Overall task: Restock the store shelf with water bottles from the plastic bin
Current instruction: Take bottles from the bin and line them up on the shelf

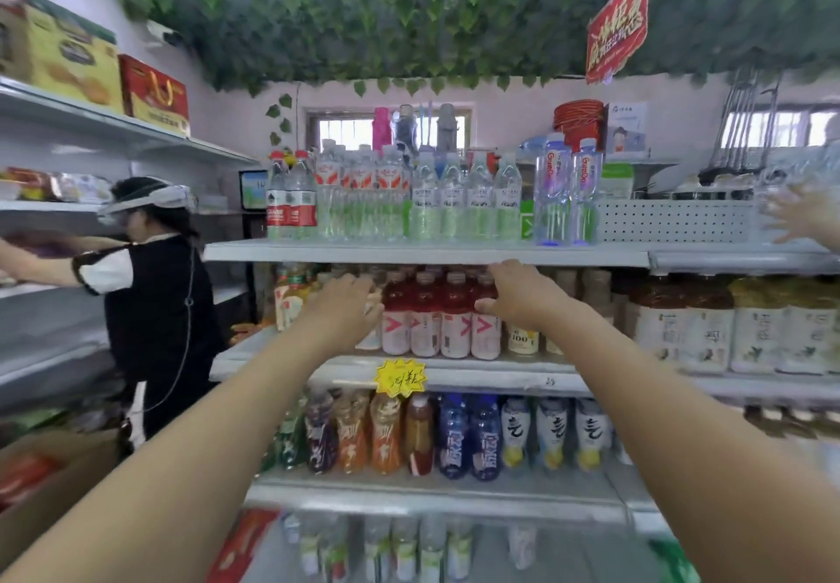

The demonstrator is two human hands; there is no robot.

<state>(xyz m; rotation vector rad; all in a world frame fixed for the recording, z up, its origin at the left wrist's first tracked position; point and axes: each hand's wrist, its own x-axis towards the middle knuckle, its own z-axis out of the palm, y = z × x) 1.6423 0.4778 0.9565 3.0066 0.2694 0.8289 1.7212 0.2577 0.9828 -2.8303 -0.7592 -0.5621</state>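
Clear water bottles (463,200) stand in rows on the top shelf (427,253), beside two tall blue-tinted bottles (568,191). Both my arms reach to the shelf below, where a row of red drink bottles (436,319) stands. My left hand (345,310) rests with fingers apart against the left end of that row. My right hand (522,296) curls over the neck of the rightmost red bottle, thumb in front and fingers hidden behind it. The plastic bin is out of view.
A person in a black vest and headset (154,273) works at the left shelving. Someone's hand (804,214) shows at the right edge. A cardboard box (54,482) sits at lower left. Lower shelves hold several coloured drinks (454,437).
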